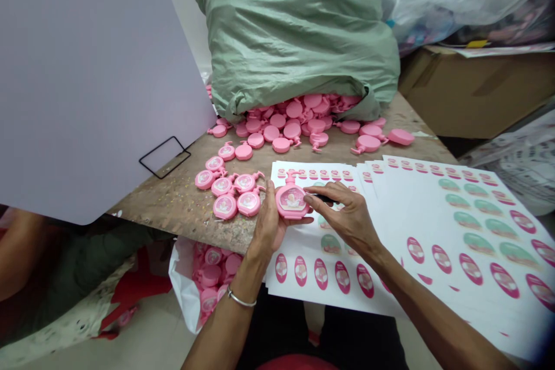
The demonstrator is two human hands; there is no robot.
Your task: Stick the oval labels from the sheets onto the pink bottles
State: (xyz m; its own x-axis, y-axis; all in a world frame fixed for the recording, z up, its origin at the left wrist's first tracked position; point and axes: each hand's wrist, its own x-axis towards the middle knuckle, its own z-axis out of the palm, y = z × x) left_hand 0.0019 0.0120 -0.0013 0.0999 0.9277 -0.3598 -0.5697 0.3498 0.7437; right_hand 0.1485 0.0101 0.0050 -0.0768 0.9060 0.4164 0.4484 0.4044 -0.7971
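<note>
My left hand [269, 222] is wrapped around a small pink toy pump bottle [289, 214], held upright above the sticker sheets [299, 295]. A clear-edged picture label covers the bottle's front. In the fingers of my right hand [349, 208] is a thin dark tool [324, 198]; its exact kind is hard to make out. The fingertips are at the bottle's right edge. Several labelled pink bottles [225, 206] lie to the left on the wooden table [195, 208]. The sheets carry rows of pink and green printed stickers.
Plain pink bottles [281, 145] spill from a green sack [299, 29] at the back. Below the table's left edge hangs a white bag [181, 280] of pink bottles. A grey panel [95, 81] stands left, near another person's arm [21, 248]. A cardboard box [477, 89] is at right.
</note>
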